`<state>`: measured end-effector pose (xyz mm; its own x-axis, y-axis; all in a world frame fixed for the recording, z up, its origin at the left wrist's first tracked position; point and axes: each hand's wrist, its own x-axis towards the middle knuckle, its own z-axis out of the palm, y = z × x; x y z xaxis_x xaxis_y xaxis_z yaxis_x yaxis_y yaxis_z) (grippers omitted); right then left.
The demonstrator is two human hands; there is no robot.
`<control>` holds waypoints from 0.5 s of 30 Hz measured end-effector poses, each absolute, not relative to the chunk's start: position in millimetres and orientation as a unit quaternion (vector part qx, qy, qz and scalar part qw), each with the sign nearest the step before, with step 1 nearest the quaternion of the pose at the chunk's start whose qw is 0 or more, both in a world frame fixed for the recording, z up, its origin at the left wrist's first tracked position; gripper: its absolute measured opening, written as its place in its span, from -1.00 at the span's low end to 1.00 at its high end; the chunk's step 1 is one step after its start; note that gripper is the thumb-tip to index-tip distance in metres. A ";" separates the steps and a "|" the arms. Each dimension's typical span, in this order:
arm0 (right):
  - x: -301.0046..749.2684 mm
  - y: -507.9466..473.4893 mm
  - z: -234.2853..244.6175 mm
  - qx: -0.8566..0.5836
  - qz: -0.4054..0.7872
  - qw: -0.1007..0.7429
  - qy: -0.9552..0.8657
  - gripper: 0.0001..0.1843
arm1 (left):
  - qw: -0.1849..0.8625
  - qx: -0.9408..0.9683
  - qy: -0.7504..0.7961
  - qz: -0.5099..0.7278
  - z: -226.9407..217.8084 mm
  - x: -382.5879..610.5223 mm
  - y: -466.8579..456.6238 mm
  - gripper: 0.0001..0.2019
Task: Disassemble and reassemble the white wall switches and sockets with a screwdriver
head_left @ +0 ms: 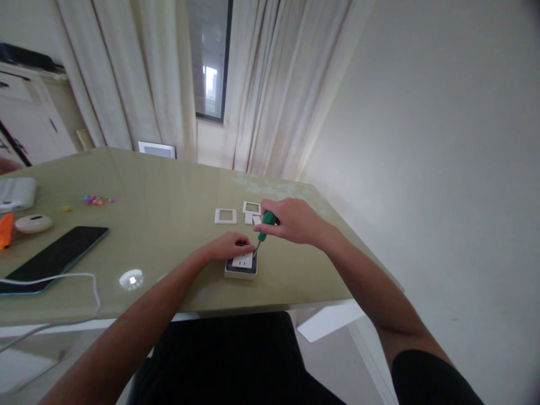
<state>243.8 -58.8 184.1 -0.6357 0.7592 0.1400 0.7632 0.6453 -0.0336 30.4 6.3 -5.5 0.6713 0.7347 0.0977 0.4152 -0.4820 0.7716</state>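
Observation:
A white wall socket (242,261) sits in a box with a dark inner rim (241,275) near the table's front edge. My left hand (230,246) rests on the socket's far side, its fingers bent over it and near the screwdriver's tip. In my right hand (293,220) is a green-handled screwdriver (268,218), gripped from above. Its metal shaft slants down to the right edge of the socket. Whether the tip sits in a screw is too small to tell.
Behind the socket lie a white frame (225,216), a second frame (252,207) and small white plates (248,218). To the left are a tablet (54,259), a white cable (96,292), a mouse-like white object (34,223) and small coloured pieces (98,199). A wall (442,169) borders the right.

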 end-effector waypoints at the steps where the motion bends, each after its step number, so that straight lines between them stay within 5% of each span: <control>1: 244.2 -59.4 184.6 -0.433 -0.027 0.074 -0.898 -0.66 | 0.376 0.834 0.344 0.213 -4.9 30.3 6.0 -0.48; 4: 248.4 -60.0 186.8 -0.384 0.012 0.083 -0.920 -0.75 | 0.376 0.833 0.344 0.215 -4.4 30.4 5.5 -0.48; 8: 251.3 -56.5 186.7 -0.298 0.117 0.089 -0.943 -0.63 | 0.372 0.834 0.346 0.216 -5.1 30.6 5.8 -0.47; 11: 245.9 -55.9 183.0 -0.354 0.072 0.084 -0.929 -0.82 | 0.371 0.835 0.345 0.214 -5.4 29.5 5.8 -0.47; 15: 243.0 -61.2 183.2 -0.423 -0.003 0.087 -0.902 -0.71 | 0.372 0.836 0.343 0.213 -6.1 29.0 6.1 -0.46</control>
<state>243.0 -61.2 183.2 -0.6275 0.7620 0.1597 0.7630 0.6428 -0.0690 29.0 6.1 -6.1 0.6730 0.7327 0.1010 0.4153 -0.4873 0.7681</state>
